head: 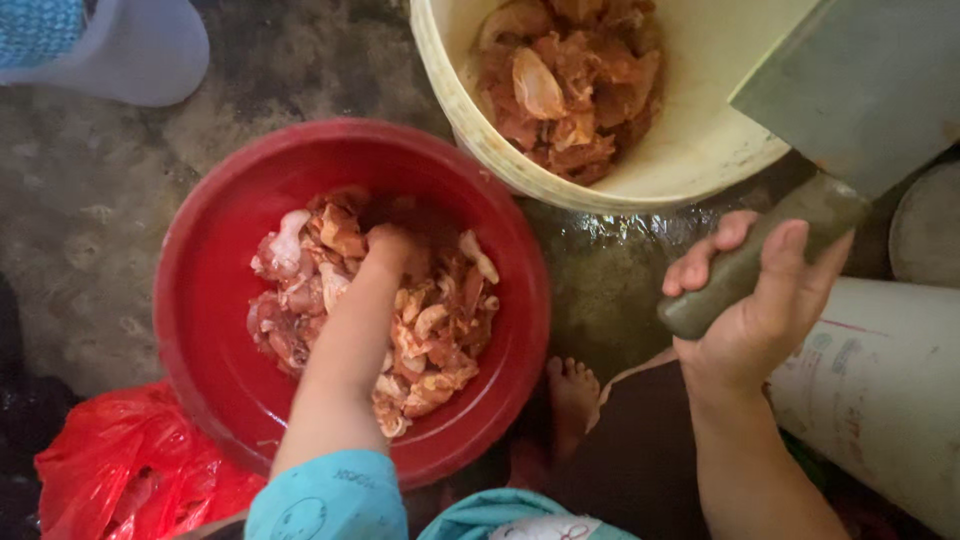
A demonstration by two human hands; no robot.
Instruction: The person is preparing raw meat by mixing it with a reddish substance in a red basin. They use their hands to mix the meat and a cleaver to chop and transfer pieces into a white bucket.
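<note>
Meat pieces (420,330), raw and reddish, are heaped in the middle of a red basin (215,300) that stands on the wet concrete floor (90,200). The left hand (390,248) is pushed down into the heap; its fingers are buried among the pieces, so whether they are spread or closed cannot be told. The right hand (755,305) is held to the right of the basin, its fingers (700,265) wrapped firmly around the dark handle of a cleaver (860,90), whose broad grey blade is raised over the rim of a cream bucket (700,140). More meat of the same kind is seen inside the bucket. A bare foot (573,390) is shown between basin and right forearm. A red plastic bag (130,470) lies at lower left, just beside the basin. A white cylindrical container (890,390) lies at the right edge, and a pale grey vessel (140,50) is partly shown at upper left.
</note>
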